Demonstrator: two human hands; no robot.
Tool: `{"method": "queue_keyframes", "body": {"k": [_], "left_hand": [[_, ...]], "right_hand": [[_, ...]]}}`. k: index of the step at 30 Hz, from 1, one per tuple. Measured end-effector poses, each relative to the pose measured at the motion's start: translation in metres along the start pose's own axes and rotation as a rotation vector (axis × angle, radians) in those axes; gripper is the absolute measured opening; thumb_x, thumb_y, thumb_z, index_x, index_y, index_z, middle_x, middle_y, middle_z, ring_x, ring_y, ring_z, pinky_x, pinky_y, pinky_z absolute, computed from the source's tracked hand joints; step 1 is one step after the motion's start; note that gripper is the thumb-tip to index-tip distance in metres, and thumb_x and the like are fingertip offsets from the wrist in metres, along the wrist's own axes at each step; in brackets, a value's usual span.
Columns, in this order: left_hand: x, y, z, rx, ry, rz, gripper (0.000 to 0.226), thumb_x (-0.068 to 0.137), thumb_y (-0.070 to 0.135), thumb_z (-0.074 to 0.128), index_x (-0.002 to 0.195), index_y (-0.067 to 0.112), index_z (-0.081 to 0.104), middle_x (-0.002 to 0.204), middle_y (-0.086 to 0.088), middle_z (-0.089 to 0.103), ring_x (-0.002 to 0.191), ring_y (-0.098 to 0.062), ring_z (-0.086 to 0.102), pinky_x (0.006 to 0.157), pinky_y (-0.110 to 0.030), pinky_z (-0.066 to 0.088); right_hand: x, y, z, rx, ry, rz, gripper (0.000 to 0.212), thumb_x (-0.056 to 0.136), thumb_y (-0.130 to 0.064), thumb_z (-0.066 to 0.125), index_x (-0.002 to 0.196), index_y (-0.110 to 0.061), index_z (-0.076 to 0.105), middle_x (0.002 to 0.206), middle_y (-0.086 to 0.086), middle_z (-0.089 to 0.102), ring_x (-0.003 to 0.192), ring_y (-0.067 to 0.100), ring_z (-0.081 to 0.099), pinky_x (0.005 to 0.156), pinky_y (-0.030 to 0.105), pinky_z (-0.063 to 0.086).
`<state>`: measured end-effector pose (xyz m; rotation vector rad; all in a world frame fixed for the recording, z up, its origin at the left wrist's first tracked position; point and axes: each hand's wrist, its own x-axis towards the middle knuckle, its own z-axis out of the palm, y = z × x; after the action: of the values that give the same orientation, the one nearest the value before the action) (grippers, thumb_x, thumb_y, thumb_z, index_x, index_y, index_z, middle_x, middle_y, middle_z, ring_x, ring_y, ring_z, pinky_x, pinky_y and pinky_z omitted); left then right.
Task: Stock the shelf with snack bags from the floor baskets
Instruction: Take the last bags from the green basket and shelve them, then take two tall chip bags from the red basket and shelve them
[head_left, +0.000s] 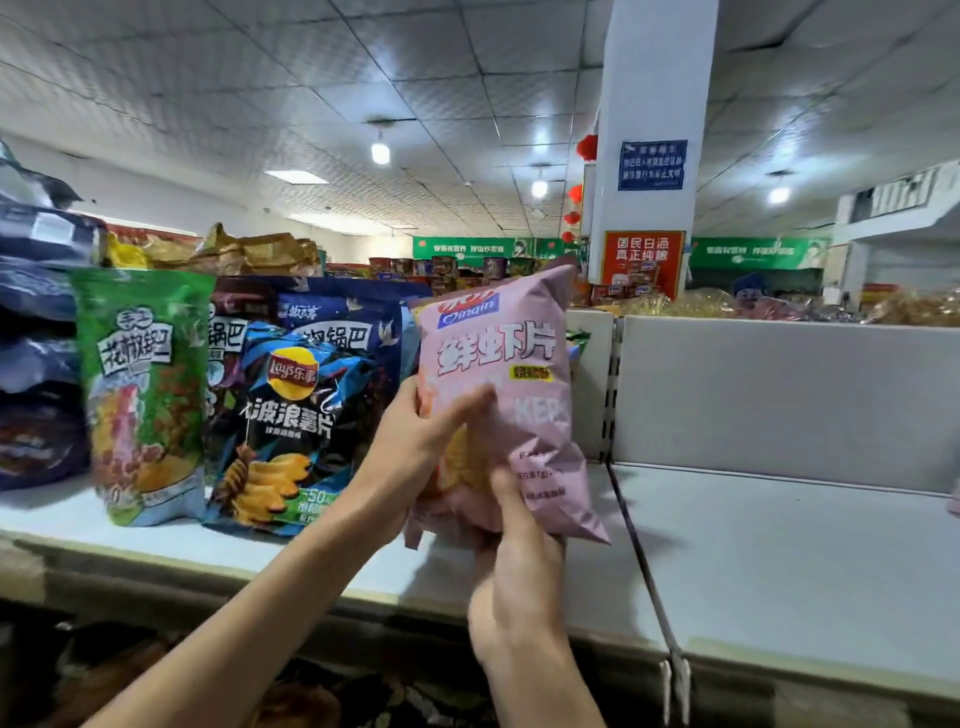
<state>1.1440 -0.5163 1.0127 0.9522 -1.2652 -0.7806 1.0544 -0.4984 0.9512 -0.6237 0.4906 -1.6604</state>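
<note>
My left hand (415, 447) pinches the pink prawn-cracker bag (498, 343) mid-side, and my right hand (514, 571) grips its bottom edge. The bag is upright over the shelf (779, 561), beside the Lay's bag (291, 415). Looks light, puffy, slippery film, crushable, so I'd hold the seams.

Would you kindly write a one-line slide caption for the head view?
The person's left grip and right grip hold a pink shrimp-chip bag at the white shelf, beside a Lay's bag.

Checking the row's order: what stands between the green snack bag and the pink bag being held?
In the head view, a dark Lay's chip bag stands between the green bag and the pink bag, with navy bags behind it.
</note>
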Motion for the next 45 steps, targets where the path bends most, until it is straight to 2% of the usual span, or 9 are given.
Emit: {"method": "queue_keyframes", "body": {"k": [5,9,13,17,21,25,28,32,45], "left_hand": [[0.009,-0.006,-0.013,0.015,0.035,0.078,0.074,0.067,0.025,0.084,0.131,0.024,0.046,0.118,-0.001,0.068,0.101,-0.012,0.069,0.090,-0.034,0.057],[0.003,-0.004,-0.015,0.063,-0.071,0.190,0.095,0.067,0.022,0.083,0.147,0.027,0.033,0.121,0.005,0.065,0.102,-0.001,0.068,0.089,-0.021,0.056],[-0.003,-0.017,-0.014,0.090,-0.154,0.218,0.102,0.070,0.031,0.083,0.152,0.034,0.021,0.132,0.015,0.059,0.115,0.003,0.061,0.102,-0.027,0.049],[-0.014,-0.038,-0.015,0.167,-0.142,0.239,0.101,0.074,0.042,0.080,0.149,0.050,0.013,0.141,0.021,0.051,0.121,0.009,0.054,0.109,-0.030,0.044],[-0.013,-0.048,-0.023,0.237,-0.141,0.255,0.100,0.074,0.057,0.074,0.145,0.061,0.003,0.139,0.035,0.043,0.130,0.008,0.046,0.111,-0.033,0.041],[-0.012,-0.051,-0.026,0.307,-0.096,0.259,0.098,0.068,0.073,0.064,0.138,0.069,-0.005,0.155,0.016,0.033,0.141,-0.006,0.036,0.116,-0.043,0.034],[-0.019,-0.050,-0.030,0.544,0.018,0.533,0.086,0.085,0.068,0.046,0.152,0.047,-0.004,0.165,0.005,0.006,0.153,-0.014,0.004,0.123,-0.042,0.013],[-0.019,-0.060,-0.028,0.786,-0.006,0.765,0.065,0.099,0.057,0.022,0.156,0.033,0.001,0.167,-0.001,-0.003,0.153,-0.021,-0.010,0.122,-0.052,0.008],[-0.019,-0.059,-0.035,0.813,-0.071,0.646,0.066,0.091,0.074,0.004,0.149,0.049,-0.015,0.163,0.014,-0.019,0.150,-0.010,-0.020,0.121,-0.054,0.005]], "right_hand": [[-0.004,-0.032,-0.023,-0.068,0.098,-0.173,0.079,0.060,-0.031,0.085,0.132,-0.023,0.055,0.129,0.007,0.064,0.115,0.020,0.064,0.097,0.038,0.050],[0.001,-0.061,-0.031,-0.741,0.043,-0.557,0.059,0.085,-0.034,0.072,0.138,-0.031,0.048,0.139,-0.011,0.053,0.116,-0.007,0.057,0.092,0.023,0.051],[0.017,-0.049,-0.026,-1.107,-0.224,-0.455,0.069,0.082,-0.067,0.056,0.142,-0.038,0.037,0.127,-0.015,0.063,0.109,-0.001,0.064,0.092,0.033,0.054],[0.020,-0.035,-0.029,-1.226,-0.219,-0.483,0.053,0.093,-0.042,0.058,0.140,-0.027,0.040,0.110,-0.024,0.067,0.095,-0.016,0.063,0.085,0.015,0.053],[0.015,-0.029,-0.029,-1.239,-0.225,-0.444,0.061,0.094,-0.041,0.057,0.147,-0.030,0.030,0.100,-0.046,0.062,0.101,-0.006,0.066,0.096,0.035,0.054],[0.018,-0.030,-0.029,-1.243,-0.175,-0.450,0.078,0.084,-0.065,0.054,0.150,-0.035,0.023,0.128,-0.022,0.063,0.117,0.005,0.061,0.103,0.042,0.050],[0.010,-0.029,-0.027,-1.338,-0.083,-0.699,0.085,0.081,-0.075,0.043,0.152,-0.042,0.011,0.162,-0.010,0.019,0.148,0.007,0.022,0.118,0.039,0.029],[0.010,-0.017,-0.022,-1.594,-0.129,-1.032,0.071,0.095,-0.052,0.035,0.155,-0.039,0.000,0.166,-0.009,0.000,0.153,0.013,-0.001,0.122,0.046,0.016],[0.008,-0.014,-0.020,-1.701,-0.158,-0.974,0.064,0.099,-0.050,0.026,0.153,-0.045,-0.008,0.165,-0.013,-0.009,0.152,0.010,-0.010,0.122,0.052,0.015]]}}
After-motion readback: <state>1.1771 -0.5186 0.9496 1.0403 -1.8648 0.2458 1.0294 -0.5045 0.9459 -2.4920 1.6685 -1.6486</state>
